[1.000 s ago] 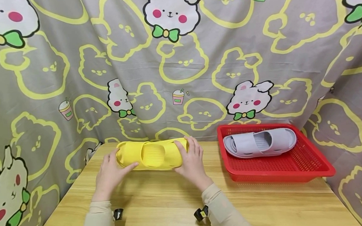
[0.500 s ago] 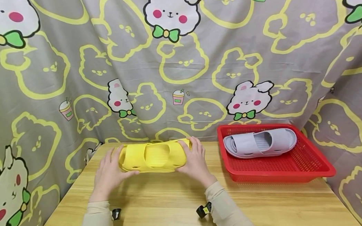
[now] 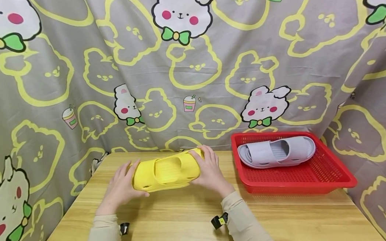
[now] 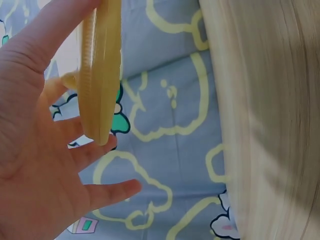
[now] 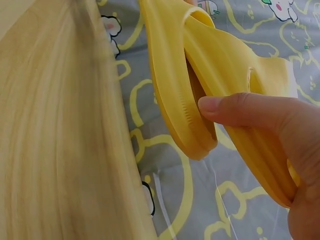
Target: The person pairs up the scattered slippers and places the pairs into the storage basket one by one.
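Observation:
A pair of yellow slippers (image 3: 173,171) is held sideways above the wooden table, its left end lower than its right. In the head view the front slipper largely covers the other. My left hand (image 3: 122,187) grips the left end, thumb in front and some fingers hidden behind. On the right end, my right hand (image 3: 211,171) has its thumb at the near side and fingers over the far side. The right wrist view shows one yellow slipper (image 5: 167,75) beside the second slipper (image 5: 225,65), the thumb (image 5: 245,109) lying across the gap where they part.
A red plastic basket (image 3: 300,186) stands at the right back of the wooden table (image 3: 172,217). Grey slipper footwear (image 3: 261,154) lies inside along its back side. A patterned grey curtain (image 3: 209,115) hangs behind and beside the table.
Both hands have shifted the yellow slippers slightly right and nearer. Their left end has dropped, so they now slant up to the right. The basket's contents stay put.

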{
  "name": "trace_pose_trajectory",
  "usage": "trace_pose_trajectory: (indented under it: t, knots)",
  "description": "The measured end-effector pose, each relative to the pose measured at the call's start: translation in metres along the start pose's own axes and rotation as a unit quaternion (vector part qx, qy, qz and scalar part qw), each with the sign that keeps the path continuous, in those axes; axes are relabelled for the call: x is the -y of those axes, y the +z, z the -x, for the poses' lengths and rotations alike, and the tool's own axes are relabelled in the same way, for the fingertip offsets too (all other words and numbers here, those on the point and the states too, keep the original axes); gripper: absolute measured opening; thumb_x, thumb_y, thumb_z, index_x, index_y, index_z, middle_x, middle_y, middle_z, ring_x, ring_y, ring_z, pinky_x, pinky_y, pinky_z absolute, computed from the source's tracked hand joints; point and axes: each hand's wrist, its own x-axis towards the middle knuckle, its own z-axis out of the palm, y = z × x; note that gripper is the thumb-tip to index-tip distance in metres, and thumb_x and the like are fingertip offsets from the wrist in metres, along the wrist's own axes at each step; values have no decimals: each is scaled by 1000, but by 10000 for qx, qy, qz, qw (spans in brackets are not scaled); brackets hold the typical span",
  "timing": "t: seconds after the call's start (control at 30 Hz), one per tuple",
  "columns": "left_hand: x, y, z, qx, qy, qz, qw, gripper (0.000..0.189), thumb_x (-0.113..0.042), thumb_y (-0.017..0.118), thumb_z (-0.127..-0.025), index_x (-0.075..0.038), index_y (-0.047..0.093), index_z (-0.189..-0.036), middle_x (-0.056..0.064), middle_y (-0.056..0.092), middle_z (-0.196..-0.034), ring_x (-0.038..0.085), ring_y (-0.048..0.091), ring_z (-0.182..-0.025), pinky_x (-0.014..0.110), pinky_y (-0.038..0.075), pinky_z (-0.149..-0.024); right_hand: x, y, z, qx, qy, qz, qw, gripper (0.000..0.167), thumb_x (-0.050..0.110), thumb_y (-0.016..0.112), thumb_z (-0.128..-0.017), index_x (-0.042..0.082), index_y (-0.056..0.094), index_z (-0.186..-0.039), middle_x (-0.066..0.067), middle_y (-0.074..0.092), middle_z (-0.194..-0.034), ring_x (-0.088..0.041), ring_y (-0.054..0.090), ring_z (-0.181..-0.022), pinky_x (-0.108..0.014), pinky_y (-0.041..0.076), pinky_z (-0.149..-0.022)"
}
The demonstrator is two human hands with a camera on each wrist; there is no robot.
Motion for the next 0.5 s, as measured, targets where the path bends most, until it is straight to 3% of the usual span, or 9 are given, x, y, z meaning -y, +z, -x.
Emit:
trace_pose_trajectory:
  t: [0.2,0.5]
  knots:
    - [-2,1,0,155,-8,7,9999,125,-41,93,-55,-29,20,-156,25,25,-155,51,25,-139,77,28,-100,-3,-1,0,-12,-101,109,9999,100,38,95,-49,25,47,-136,-18,38,-141,-37,26,-137,-57,31,-102]
    - [-2,6,-1,254,17,-11,9997,130,-35,95,-52,-27,17,-156,26,23,-154,52,25,-138,77,29,-98,-4,-4,-1,76,-214,315,9992,97,41,92,-53,27,46,-137,-19,38,-144,-34,24,-139,-56,29,-107]
